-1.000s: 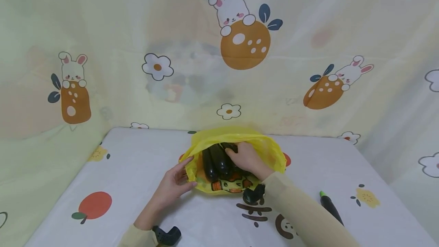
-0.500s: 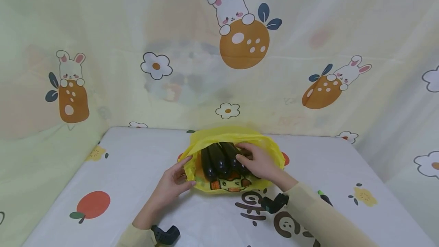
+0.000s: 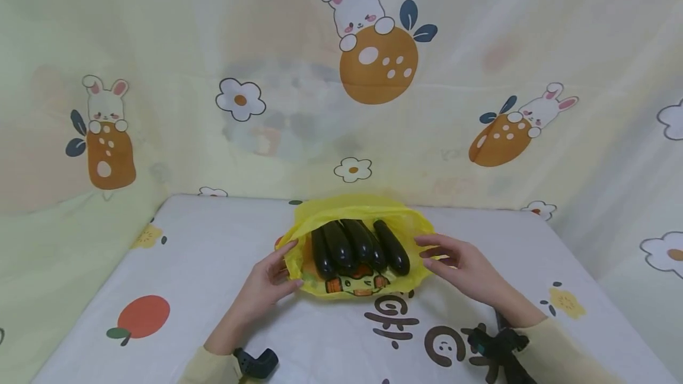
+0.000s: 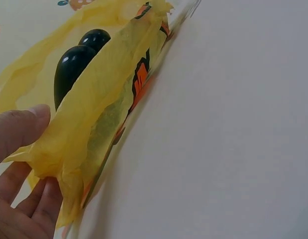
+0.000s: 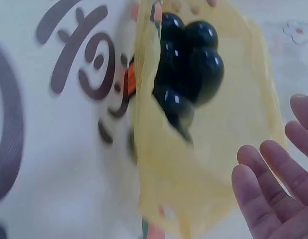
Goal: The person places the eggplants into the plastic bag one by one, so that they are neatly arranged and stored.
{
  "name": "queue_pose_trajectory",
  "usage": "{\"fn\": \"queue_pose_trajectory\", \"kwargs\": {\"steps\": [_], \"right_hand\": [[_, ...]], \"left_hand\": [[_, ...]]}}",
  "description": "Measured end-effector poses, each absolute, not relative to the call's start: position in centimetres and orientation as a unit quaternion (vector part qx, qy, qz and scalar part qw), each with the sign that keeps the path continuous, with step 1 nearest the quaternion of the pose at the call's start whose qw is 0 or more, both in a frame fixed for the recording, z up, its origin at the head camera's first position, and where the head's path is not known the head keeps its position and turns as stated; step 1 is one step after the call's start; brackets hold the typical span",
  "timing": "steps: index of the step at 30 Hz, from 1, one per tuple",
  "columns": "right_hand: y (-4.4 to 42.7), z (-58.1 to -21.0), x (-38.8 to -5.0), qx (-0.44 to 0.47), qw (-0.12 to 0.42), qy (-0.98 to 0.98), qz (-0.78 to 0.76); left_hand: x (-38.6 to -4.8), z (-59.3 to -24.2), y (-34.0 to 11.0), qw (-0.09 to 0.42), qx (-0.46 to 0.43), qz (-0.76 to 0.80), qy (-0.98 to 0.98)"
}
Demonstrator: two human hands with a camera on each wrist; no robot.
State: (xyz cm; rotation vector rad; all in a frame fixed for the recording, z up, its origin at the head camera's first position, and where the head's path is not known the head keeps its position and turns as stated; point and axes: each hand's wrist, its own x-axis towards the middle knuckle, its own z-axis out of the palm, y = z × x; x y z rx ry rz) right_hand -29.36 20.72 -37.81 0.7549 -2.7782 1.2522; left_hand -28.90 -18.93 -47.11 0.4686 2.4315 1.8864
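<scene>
On the table lies a yellow plastic bag [image 3: 373, 199], its mouth spread toward me. Several dark, glossy eggplants [image 3: 339, 246] rest inside it, side by side; their far ends are hidden under the bag's upper side. My left hand [image 3: 265, 282] holds the bag's left edge; in the left wrist view, the yellow film passes between thumb [image 4: 32, 124] and fingers [image 4: 47, 201]. Beside the bag's right edge is my right hand [image 3: 463, 265], with nothing in its grasp. The right wrist view shows its fingers [image 5: 265, 191] spread and relaxed, near the film.
A dark object [image 3: 500, 319] is mostly hidden behind my right wrist. Both wrists carry black camera mounts, left [image 3: 257, 365] and right [image 3: 496, 345]. A white printed cloth [image 3: 213, 248] covers the table, and a patterned curtain [image 3: 288, 153] hangs behind it.
My right hand has come out of the bag and moved right, leaving an eggplant at the right of the others. My left hand stays on the bag's left edge.
</scene>
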Motion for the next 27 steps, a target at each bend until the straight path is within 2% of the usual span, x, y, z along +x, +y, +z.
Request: {"fn": "queue_pose_trajectory", "kwargs": {"steps": [5,17,22,27], "right_hand": [[24.4,-37.5,-27.7,0.208,0.009,-0.894,0.397],[33.0,-38.6,-23.4,0.135,0.087,-0.922,0.353],[33.9,-40.5,-21.8,0.068,0.072,-0.947,0.304],[33.3,-42.4,-20.8,0.014,-0.002,-0.957,0.290]], "left_hand": [[-28.8,-46.9,-18.8,0.016,0.148,0.601,0.785],[-28.8,-46.6,-18.8,0.008,0.153,0.595,0.789],[-28.7,-46.5,-18.9,0.007,0.155,0.592,0.791],[-28.7,-46.8,-18.8,0.006,0.157,0.593,0.790]]}}
